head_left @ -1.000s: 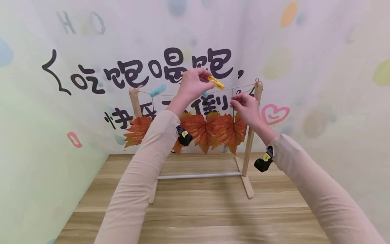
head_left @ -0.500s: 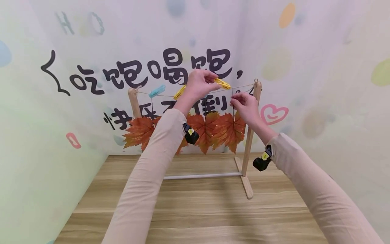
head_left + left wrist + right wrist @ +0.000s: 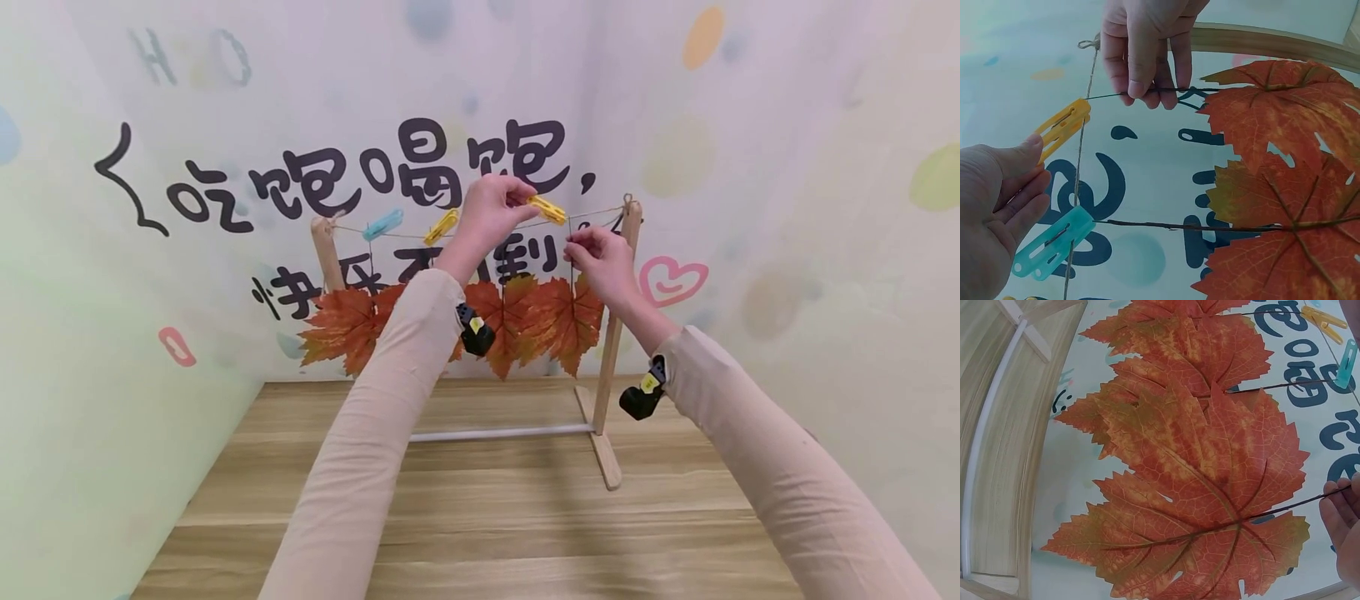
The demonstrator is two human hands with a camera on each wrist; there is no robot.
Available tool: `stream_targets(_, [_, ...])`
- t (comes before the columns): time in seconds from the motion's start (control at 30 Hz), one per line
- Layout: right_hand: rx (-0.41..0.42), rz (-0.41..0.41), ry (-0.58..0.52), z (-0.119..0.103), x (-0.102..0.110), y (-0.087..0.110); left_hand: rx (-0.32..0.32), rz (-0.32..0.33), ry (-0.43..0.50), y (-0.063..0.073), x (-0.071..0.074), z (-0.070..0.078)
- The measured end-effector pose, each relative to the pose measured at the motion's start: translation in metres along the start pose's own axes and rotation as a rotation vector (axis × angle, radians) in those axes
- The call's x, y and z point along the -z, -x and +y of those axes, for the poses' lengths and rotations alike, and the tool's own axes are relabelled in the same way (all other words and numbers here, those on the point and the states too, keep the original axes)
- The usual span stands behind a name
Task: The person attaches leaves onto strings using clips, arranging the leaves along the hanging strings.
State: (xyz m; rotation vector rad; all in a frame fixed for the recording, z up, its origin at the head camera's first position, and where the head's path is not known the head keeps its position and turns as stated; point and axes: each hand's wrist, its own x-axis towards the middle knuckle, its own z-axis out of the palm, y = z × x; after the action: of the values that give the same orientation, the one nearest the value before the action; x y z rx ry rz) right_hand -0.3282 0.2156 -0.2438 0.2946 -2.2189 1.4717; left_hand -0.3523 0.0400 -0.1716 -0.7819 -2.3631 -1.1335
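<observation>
My left hand point(image 3: 491, 208) pinches a yellow clothespin point(image 3: 1063, 128) between thumb and fingers. Its front end overlaps the twine line point(image 3: 1077, 169) and the tip of a leaf stem in the left wrist view. With thumb and fingertips, my right hand point(image 3: 606, 265) pinches that dark stem point(image 3: 1294, 505) just below the twine. From the stem hangs an orange-red artificial maple leaf point(image 3: 568, 323), the rightmost one. Beside it, a teal clothespin point(image 3: 1054, 244) holds another leaf's stem point(image 3: 1179, 225) on the line.
The twine runs between two wooden posts point(image 3: 611, 358) joined low by a white rod point(image 3: 502, 433). Farther left, a blue clothespin point(image 3: 383, 225) and another yellow clothespin point(image 3: 441, 227) grip the line, with more leaves point(image 3: 341, 329) below. The stand is on a wood-grain table point(image 3: 480, 517).
My left hand has moved right and slightly down with the yellow clothespin, bringing it to the line by the stem. My right hand has stayed at the stem.
</observation>
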Motion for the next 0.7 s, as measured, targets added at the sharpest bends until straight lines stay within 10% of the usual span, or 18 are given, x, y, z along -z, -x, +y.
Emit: stream_targets(0.7, [0.071,0.026,0.026,0.0083,-0.0086,-0.0054,0.011,-0.011,-0.041,-0.0024,-0.0074,-0.0013])
